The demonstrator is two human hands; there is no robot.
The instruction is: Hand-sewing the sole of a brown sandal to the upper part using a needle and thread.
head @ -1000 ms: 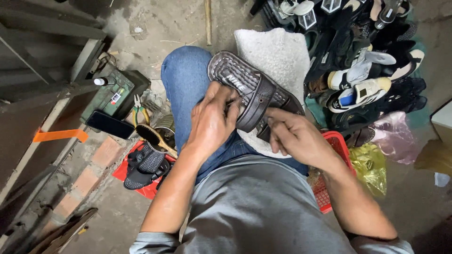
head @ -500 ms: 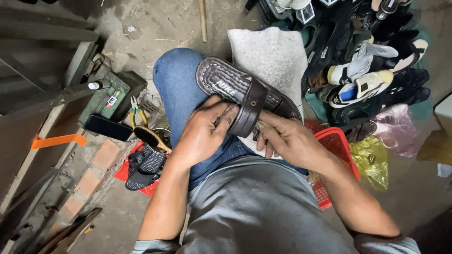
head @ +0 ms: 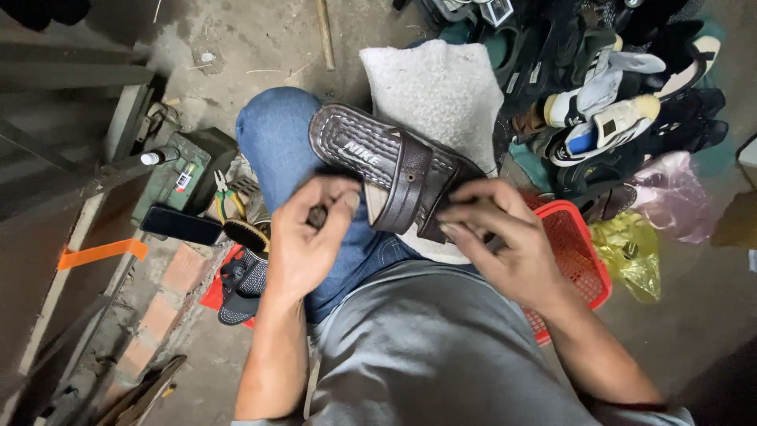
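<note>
A dark brown sandal (head: 377, 160) with a ribbed footbed and a wide strap lies across my lap, over a blue-jeaned knee (head: 277, 138) and a white fuzzy cloth (head: 438, 88). My right hand (head: 505, 241) grips the sandal's heel end by the strap. My left hand (head: 306, 237) sits at the sandal's near edge, fingers pinched on a small dark item that I cannot make out.
A pile of shoes and sandals (head: 607, 87) fills the upper right. A red plastic basket (head: 572, 260) and yellow bag (head: 631, 256) sit at right. At left lie a green box (head: 185, 170), pliers (head: 225, 197), a black phone (head: 180, 225), and dark sandals (head: 243, 280) on a red mat.
My left hand has drawn back from the strap toward the sandal's near edge. The sandal sits a little flatter and my right hand has shifted along its heel end.
</note>
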